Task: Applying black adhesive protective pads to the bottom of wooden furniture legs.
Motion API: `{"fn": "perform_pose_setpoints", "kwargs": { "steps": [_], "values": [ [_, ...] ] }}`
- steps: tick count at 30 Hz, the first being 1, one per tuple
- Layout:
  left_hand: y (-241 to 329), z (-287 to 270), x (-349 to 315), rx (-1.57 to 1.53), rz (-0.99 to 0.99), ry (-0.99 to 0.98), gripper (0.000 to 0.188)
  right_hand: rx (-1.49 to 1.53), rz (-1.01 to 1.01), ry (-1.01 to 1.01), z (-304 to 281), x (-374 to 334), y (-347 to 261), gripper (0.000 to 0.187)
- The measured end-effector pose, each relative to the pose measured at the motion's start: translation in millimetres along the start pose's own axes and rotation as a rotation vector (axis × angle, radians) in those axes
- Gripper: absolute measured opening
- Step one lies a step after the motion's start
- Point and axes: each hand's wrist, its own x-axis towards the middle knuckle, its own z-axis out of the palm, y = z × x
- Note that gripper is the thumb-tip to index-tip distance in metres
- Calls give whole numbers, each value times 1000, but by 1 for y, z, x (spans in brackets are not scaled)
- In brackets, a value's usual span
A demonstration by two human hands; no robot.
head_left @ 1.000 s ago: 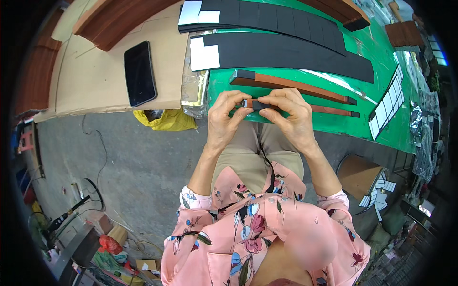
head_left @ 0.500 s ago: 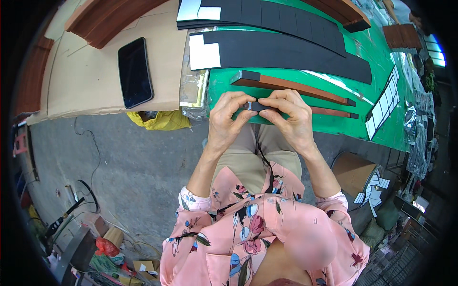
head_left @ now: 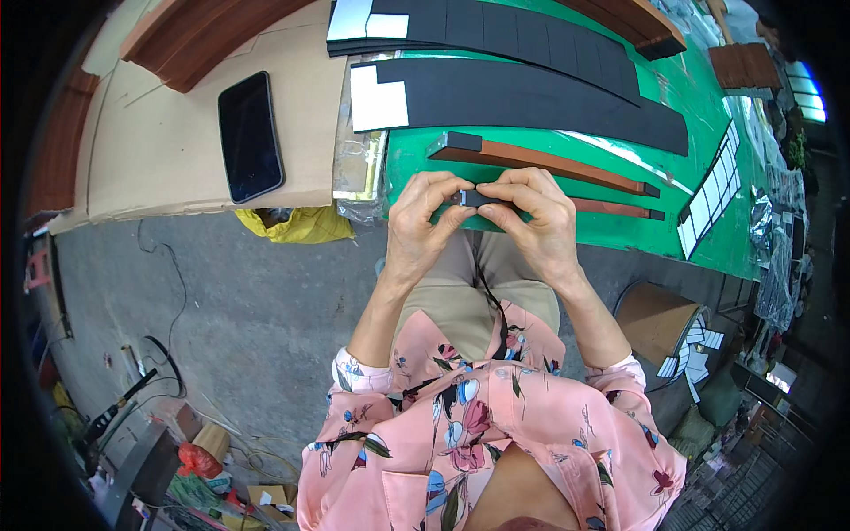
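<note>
My left hand and my right hand meet at the front edge of the green table, fingertips pinched on a small black piece. It lies in line with the nearer reddish-brown strip, which has a black tip at its right end. My right fingers cover the stretch between, so whether the two are joined cannot be seen. Just beyond my hands rests another brown strip with black ends. Farther back are a flat black sheet with a white left corner and a stack of similar black sheets.
A black phone lies on cardboard to the left. Brown moulded pieces stand at the back. A white-squared sheet lies at the table's right. Below are a yellow bag and a round bin with white scraps.
Hardly anything differs. My right hand has shifted very slightly to the left, and both hands keep their pinch on the black piece.
</note>
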Motion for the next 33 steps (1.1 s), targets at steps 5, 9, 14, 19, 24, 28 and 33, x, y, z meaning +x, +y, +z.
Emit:
{"fn": "perform_pose_setpoints", "kwargs": {
  "steps": [5,9,14,19,24,28,33],
  "values": [
    [1,3,2,-20,-5,-7,25,-32,-14,8,-2,0,5,25],
    [6,0,2,50,28,-2,24,-48,-118,34,-7,-2,5,27],
    [0,6,3,183,233,12,26,-243,-277,100,-13,-11,10,26],
    [-8,8,-5,349,339,58,33,-259,-291,152,-4,-14,4,17],
    [5,5,3,335,363,-35,29,-149,-292,155,-27,-28,20,21],
    [12,-2,7,412,320,-22,24,-315,-146,445,-96,-58,57,25],
    [5,-11,1,514,230,-36,21,-412,188,518,-162,-91,127,23]
  ]
}}
